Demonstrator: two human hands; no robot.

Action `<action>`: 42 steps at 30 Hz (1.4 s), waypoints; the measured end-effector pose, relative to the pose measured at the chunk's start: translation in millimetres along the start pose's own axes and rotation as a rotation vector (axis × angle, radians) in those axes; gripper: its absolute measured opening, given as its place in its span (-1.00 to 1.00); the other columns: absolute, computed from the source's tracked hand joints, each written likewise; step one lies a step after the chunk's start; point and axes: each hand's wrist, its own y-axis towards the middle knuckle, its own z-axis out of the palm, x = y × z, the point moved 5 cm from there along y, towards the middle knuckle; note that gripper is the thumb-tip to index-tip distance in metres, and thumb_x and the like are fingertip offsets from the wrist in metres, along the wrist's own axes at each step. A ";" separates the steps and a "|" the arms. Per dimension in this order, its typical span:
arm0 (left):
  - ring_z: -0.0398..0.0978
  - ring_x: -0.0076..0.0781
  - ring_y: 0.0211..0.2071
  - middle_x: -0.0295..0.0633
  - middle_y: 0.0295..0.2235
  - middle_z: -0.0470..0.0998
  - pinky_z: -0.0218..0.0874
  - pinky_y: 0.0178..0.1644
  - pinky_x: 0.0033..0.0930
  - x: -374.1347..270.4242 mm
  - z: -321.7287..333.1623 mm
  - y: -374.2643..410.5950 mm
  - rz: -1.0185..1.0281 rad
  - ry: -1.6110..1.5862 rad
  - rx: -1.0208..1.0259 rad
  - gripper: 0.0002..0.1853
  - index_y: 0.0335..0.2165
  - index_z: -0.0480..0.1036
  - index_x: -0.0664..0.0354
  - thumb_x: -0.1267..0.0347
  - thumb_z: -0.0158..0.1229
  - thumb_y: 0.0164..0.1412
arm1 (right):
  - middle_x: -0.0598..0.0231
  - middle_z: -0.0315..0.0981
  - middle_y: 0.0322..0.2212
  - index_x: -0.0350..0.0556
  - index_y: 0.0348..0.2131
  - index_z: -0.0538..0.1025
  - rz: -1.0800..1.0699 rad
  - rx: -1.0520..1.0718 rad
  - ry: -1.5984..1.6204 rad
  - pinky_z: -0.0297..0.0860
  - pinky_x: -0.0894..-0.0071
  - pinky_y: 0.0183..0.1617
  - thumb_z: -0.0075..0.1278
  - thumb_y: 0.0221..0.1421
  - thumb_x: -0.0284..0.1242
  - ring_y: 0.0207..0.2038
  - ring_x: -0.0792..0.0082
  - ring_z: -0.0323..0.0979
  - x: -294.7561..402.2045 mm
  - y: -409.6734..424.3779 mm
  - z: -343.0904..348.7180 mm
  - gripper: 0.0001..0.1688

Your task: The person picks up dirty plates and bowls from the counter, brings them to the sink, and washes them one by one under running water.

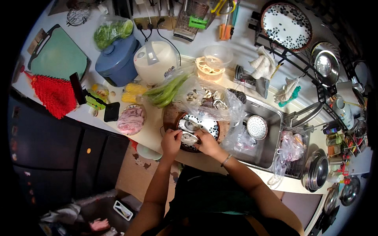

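A patterned plate (pixel 213 125) with a brown rim rests on a round wooden board (pixel 169 118) at the counter's edge. Two opened oyster shells lie on its left half, an upper one (pixel 189 126) and a lower one (pixel 189 138). My left hand (pixel 172 143) is at the left ends of the shells, fingertips pinched together; whether they grip a shell is unclear. My right hand (pixel 208 143) has its thumb and fingers around the right end of the lower shell. Behind the plate, a clear plastic bag (pixel 203 109) holds more oysters (pixel 220 103).
A steel sink (pixel 265 150) with a bowl (pixel 257 127) and plastic bags lies to the right. Meat on a plate (pixel 131 119), a phone stand (pixel 111 112) and a red cloth (pixel 54 94) are left. Green vegetables (pixel 165 91), a rice cooker (pixel 155 60) and a blue pot (pixel 116 63) stand behind.
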 end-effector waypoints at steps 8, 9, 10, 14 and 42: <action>0.46 -0.18 -0.48 -0.21 -0.53 0.46 0.25 -0.44 -0.22 14.7 -2.9 18.2 0.001 0.049 0.079 -0.87 -0.45 0.53 0.09 0.34 0.27 -0.06 | -0.04 0.41 -0.30 -0.18 -0.28 0.41 0.093 -0.014 0.142 0.38 0.17 -0.19 0.17 -0.22 -0.60 -0.26 -0.05 0.43 -17.1 -21.1 -25.0 -0.60; 0.46 -0.19 -0.49 -0.21 -0.54 0.46 0.25 -0.45 -0.22 14.1 -1.9 22.3 0.035 0.041 0.087 -0.86 -0.46 0.53 0.10 0.34 0.28 -0.06 | -0.01 0.42 -0.32 -0.17 -0.30 0.41 0.110 -0.031 0.172 0.39 0.18 -0.22 0.17 -0.20 -0.59 -0.30 -0.03 0.45 -23.2 -26.7 -34.1 -0.63; 0.46 -0.22 -0.50 -0.19 -0.56 0.47 0.25 -0.44 -0.22 8.0 -6.1 26.0 0.041 0.024 0.065 -0.88 -0.46 0.53 0.14 0.39 0.27 -0.06 | 0.05 0.43 -0.38 -0.18 -0.37 0.42 0.051 -0.132 0.162 0.40 0.26 -0.36 0.15 -0.16 -0.61 -0.40 0.05 0.46 -14.8 -31.0 -55.0 -0.73; 0.48 -0.18 -0.45 -0.13 -0.45 0.53 0.29 -0.35 -0.24 -36.7 8.0 54.2 0.048 -0.132 0.185 -0.86 -0.37 0.52 0.19 0.53 0.18 -0.01 | 0.09 0.43 -0.42 -0.19 -0.39 0.43 0.205 -0.275 0.099 0.38 0.34 -0.45 0.10 -0.11 -0.63 -0.48 0.17 0.46 -61.6 -71.0 -104.1 -0.81; 0.49 -0.26 -0.34 -0.18 -0.35 0.43 0.33 -0.45 -0.41 -184.7 43.9 137.3 0.602 -0.018 0.139 -0.87 -0.30 0.47 0.16 0.49 0.14 0.11 | 0.18 0.55 -0.45 -0.23 -0.44 0.56 0.762 -0.950 -0.188 0.36 0.33 -0.28 0.05 0.07 -0.42 -0.37 0.21 0.50 -222.4 -236.1 -294.7 -0.80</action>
